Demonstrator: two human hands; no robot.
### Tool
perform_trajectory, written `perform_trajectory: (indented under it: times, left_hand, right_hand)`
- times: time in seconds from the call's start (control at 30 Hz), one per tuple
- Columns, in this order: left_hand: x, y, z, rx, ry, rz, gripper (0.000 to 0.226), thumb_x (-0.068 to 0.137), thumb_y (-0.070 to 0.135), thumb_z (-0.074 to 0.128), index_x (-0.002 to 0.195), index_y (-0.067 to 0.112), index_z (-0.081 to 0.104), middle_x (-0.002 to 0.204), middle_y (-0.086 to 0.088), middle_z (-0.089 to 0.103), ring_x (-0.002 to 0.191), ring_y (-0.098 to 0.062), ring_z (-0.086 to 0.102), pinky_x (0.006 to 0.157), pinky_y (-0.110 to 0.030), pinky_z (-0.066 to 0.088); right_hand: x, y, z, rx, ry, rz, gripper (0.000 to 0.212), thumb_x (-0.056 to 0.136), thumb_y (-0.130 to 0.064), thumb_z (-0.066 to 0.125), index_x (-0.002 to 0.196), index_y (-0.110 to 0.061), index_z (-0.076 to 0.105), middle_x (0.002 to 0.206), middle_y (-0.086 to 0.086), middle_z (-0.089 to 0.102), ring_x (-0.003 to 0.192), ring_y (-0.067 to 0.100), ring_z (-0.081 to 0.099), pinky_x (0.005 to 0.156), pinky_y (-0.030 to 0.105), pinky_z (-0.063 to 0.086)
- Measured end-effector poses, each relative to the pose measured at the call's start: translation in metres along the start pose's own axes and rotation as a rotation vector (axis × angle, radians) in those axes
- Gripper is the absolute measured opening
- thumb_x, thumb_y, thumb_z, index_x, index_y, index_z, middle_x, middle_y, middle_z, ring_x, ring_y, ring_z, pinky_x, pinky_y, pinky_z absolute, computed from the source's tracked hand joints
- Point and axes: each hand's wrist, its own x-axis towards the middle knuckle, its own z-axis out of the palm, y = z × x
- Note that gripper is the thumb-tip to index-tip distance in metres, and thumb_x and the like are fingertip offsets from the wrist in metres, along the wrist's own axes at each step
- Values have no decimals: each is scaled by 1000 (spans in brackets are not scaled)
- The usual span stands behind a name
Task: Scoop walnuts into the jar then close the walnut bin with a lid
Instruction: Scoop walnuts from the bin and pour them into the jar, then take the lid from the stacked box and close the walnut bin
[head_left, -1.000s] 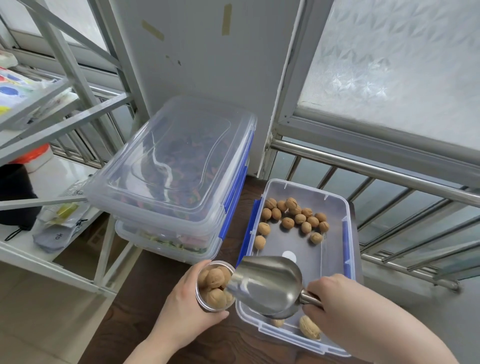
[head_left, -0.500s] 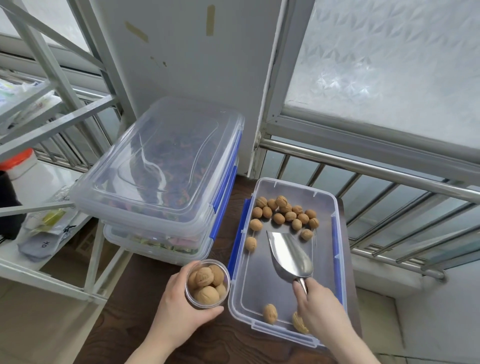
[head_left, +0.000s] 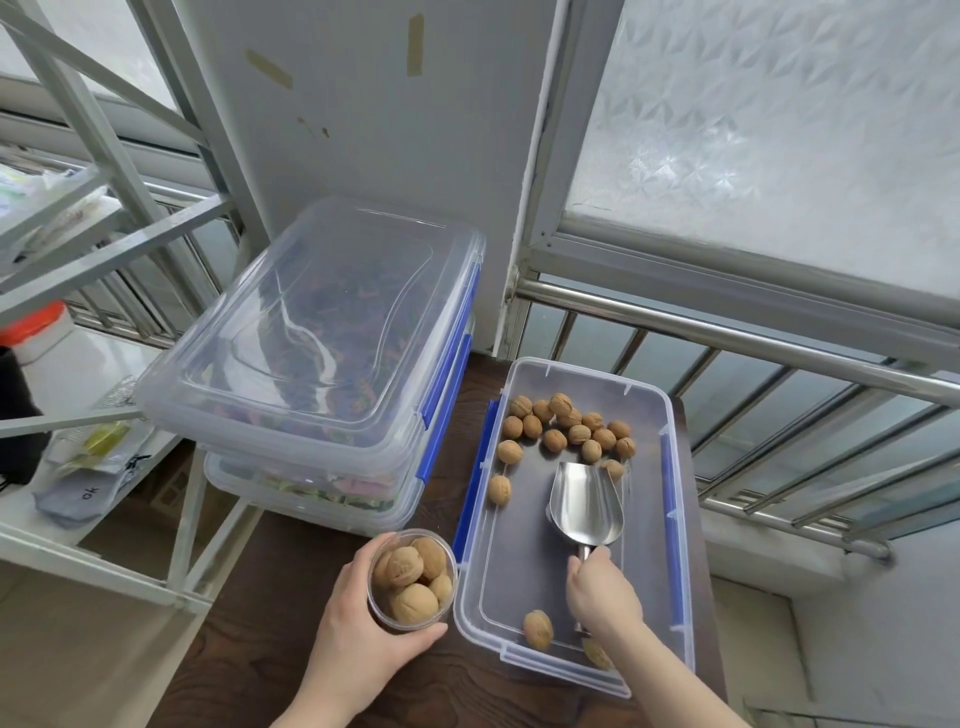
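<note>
A clear jar (head_left: 413, 579) filled with walnuts is gripped by the left hand (head_left: 358, 639) on the dark wooden table (head_left: 249, 623), just beside the open walnut bin (head_left: 675, 519). A metal scoop (head_left: 584, 504) (empty, mouth toward a walnut cluster (head_left: 566, 428)) is held by the right hand (head_left: 602, 597). Two lidded bins (head_left: 322, 358) are stacked at left.

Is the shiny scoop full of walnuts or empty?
Empty. The metal scoop lies in the walnut bin with its bare inside showing, held by the right hand; the walnuts sit just beyond its tip.
</note>
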Motion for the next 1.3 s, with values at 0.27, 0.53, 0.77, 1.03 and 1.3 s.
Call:
perform_trajectory:
  times: [0.27,0.53,0.77,1.03,1.3]
  left_hand:
    - [-2,-9,1,4,-9,2,99,36,42,89,122,47,41,122,18,55,115,2,50,97,-25,41]
    - [-3,-1,-7,-19,-66,-32,120,33,49,91,134,47,25,133,22,47,123,4,43,104,-26,35]
    - [5,29,-47,-75,-15,161,81,59,62,74,130,35,45,131,19,53,124,-3,46,103,-25,39]
    - [60,106,-122,99,292,405,27,80,40,54,100,25,63,94,17,65,76,-3,61,68,-12,47]
    - [159,109,-188,345,405,45,49,88,23,59,132,9,45,132,-13,53,120,-29,48,100,-42,40]
  right_hand:
    - [5,-2,2,-48,-48,-32,36,99,-32,32,122,-4,36,115,16,63,103,33,61,71,34,43]
    - [7,2,-9,5,-31,55,53,93,-49,37,118,-3,41,113,13,63,100,31,62,72,35,43]
    - [-7,-37,-69,161,290,-212,39,89,-43,51,110,-10,47,111,11,55,99,27,55,78,37,49]
    - [-65,-166,-130,603,160,-516,55,92,-39,50,136,-10,37,114,4,57,98,14,58,86,30,51]
    - [-62,-241,-121,705,118,-478,66,89,-37,54,138,-1,28,142,11,37,125,27,44,100,36,41]
